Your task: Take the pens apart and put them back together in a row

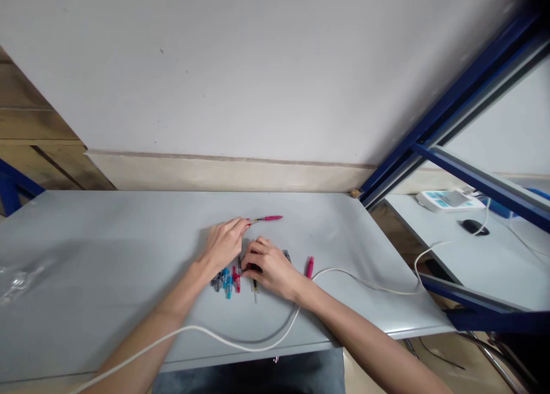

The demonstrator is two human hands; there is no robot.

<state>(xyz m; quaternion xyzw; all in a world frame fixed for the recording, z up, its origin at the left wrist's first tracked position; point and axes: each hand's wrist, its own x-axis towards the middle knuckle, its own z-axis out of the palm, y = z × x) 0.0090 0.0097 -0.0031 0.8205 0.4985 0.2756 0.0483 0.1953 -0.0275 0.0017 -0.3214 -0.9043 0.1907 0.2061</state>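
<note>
At the middle of the table, my left hand (227,242) pinches the thin rear end of a partly assembled pen, with the fingertips closed. The pen's pink barrel (272,217) points to the right, and a slim refill (256,219) shows between it and my fingers. Just to the right and nearer, my right hand (270,266) curls its fingers down over dark pen parts; what it grips is hidden. Between my wrists lie blue pen parts (229,288), pink pen parts (236,279) and dark grey ones (216,282). A refill (255,292) sticks out below my right hand.
A pink pen part (310,267) lies right of my right wrist. A white cable (240,346) loops across the grey table (129,228) and over my left forearm. Clear plastic (19,282) rests at far left. Beyond a blue frame (472,165) are a mouse (475,227) and a white device (447,200).
</note>
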